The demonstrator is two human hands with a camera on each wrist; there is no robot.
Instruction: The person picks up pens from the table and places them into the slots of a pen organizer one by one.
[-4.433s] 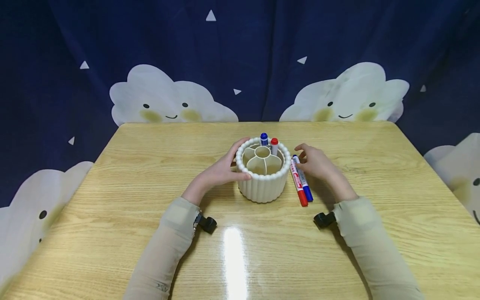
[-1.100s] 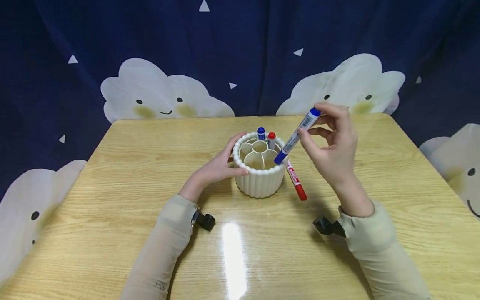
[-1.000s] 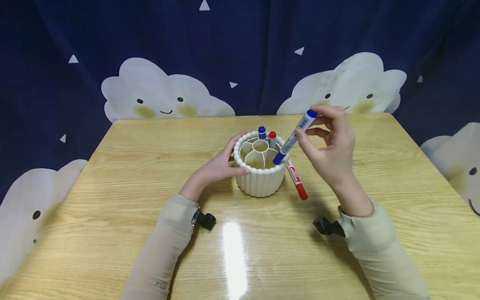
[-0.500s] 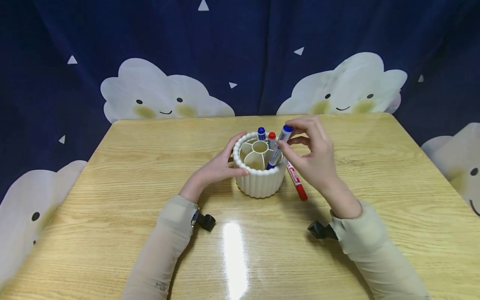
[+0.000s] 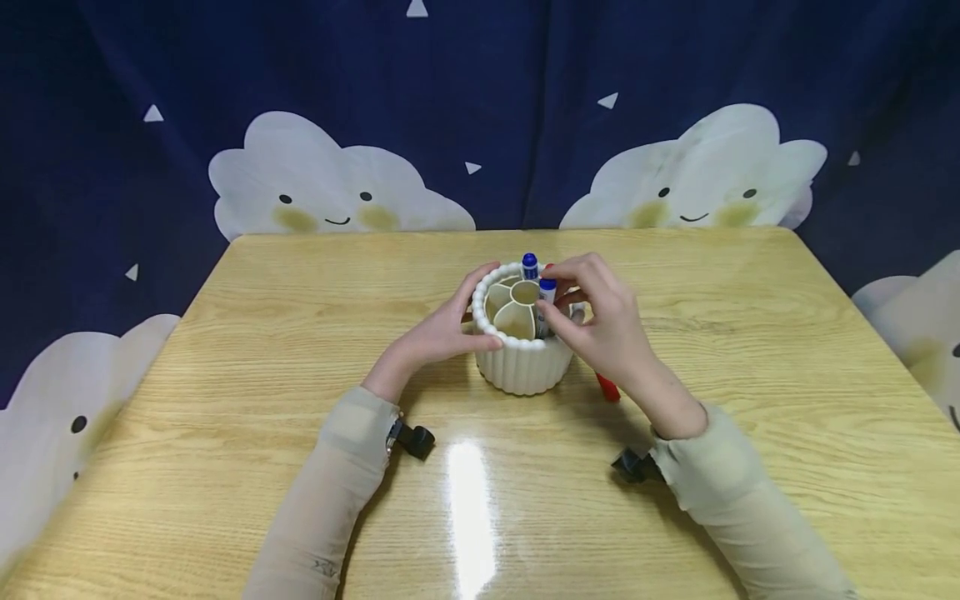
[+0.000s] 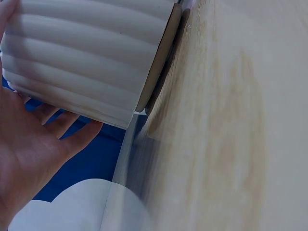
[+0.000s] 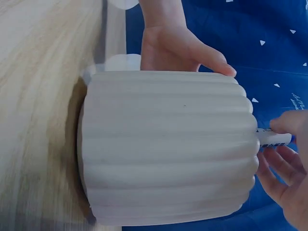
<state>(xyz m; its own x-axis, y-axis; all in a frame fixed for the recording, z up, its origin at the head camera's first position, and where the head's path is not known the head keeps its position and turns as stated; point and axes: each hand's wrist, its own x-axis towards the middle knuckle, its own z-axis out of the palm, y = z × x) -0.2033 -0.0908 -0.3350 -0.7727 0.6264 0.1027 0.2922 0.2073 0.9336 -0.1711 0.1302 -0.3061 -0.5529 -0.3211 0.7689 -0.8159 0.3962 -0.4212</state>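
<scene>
A round cream pen holder (image 5: pixel 521 371) with a beaded rim and several compartments stands upright on the table. My left hand (image 5: pixel 442 333) holds its left side, thumb at the front rim and fingers curving round behind. Between thumb and fingers my right hand (image 5: pixel 607 325) pinches a blue-capped marker (image 7: pixel 274 138), whose lower part is down inside a front-right compartment. At the back of the holder stand another blue marker (image 5: pixel 529 265) and a red one, mostly hidden by my right fingers. A red marker (image 5: pixel 608 388) lies on the table right of the holder, partly covered by my right hand.
The wooden table (image 5: pixel 300 300) reaches back to a dark blue curtain (image 5: pixel 495 100) printed with smiling clouds. A black wrist camera (image 5: pixel 416 442) sits on the left wrist and another black camera (image 5: pixel 633 465) on the right.
My right hand picked the blue marker up from the table, carried it left over the holder, and lowered it into a compartment. My left hand has stayed on the holder.
</scene>
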